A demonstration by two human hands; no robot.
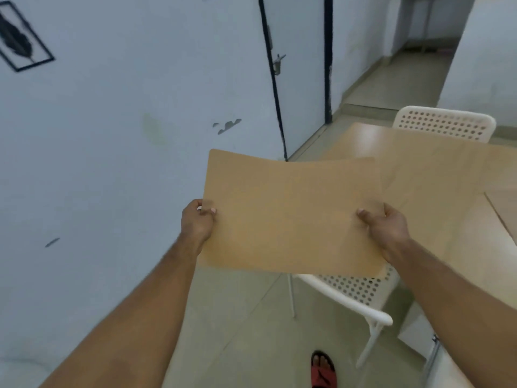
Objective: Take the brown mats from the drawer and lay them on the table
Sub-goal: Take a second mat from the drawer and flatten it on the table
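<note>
The person is holding a brown mat (291, 214) in mid-air over a white chair (361, 289), the left hand (197, 219) pinching its left edge and the right hand (387, 225) gripping its right. They seem to be carrying it to the table (436, 169); next, I'd say, is swinging it right and lowering it flat

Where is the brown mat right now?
The brown mat is in the air, centre of the head view, left hand on its left edge, right hand on its right, above the white chair by the table.
</note>
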